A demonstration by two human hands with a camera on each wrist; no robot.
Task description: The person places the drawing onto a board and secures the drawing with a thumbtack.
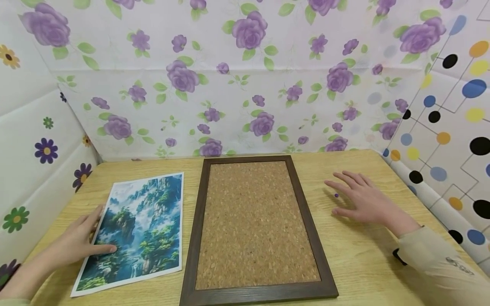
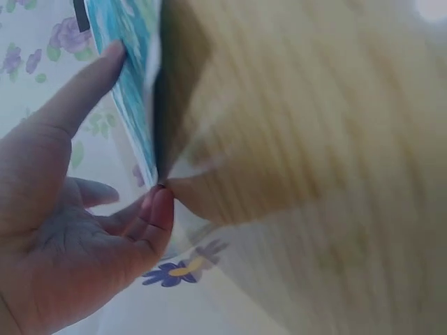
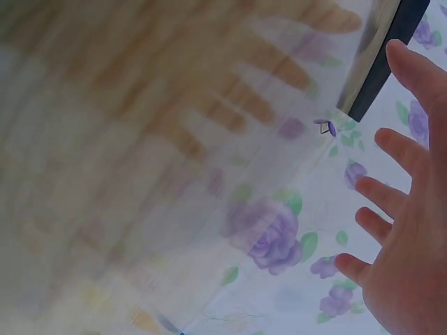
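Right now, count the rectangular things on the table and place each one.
2: the picture on the left side of the table, and the framed corkboard in the middle. Anything beneath either would be hidden.

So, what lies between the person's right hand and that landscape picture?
In the head view, a framed cork board lies between the right hand and the picture. A small purple object also shows close to that hand.

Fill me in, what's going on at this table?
A person's left hand rests at the left edge of a landscape print, thumb on its face. The right hand is spread near a small purple object, holding nothing. A framed corkboard lies on the table, just right of the print.
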